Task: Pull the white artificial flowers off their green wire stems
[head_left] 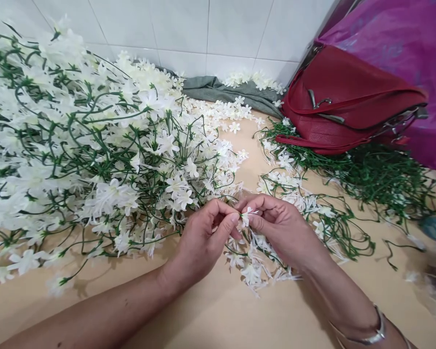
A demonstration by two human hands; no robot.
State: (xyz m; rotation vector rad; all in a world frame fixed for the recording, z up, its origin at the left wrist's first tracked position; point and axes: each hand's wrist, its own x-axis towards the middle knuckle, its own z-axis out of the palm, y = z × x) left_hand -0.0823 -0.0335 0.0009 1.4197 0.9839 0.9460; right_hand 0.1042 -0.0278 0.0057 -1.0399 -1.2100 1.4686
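Observation:
Between my two hands is a small white artificial flower (246, 216) with a bit of green at its base. My left hand (209, 237) pinches the green base between thumb and forefinger. From the other side, my right hand (276, 225) holds the white petals in a pinch; its forefinger and thumb meet close to the blossom. Below them on the table lie loose white flowers with stringy white stamens (252, 271). To the left rises a large heap of white artificial flowers on green stems (105, 145), reaching close to my left hand.
Loose white petal pieces (218, 111) lie at the back near a grey-green cloth (218, 87) along the tiled wall (181, 29). A red leather bag (356, 97) rests by a pile of green stems (381, 174), with a purple plastic bag (396, 34) behind. The tabletop (210, 320) is tan.

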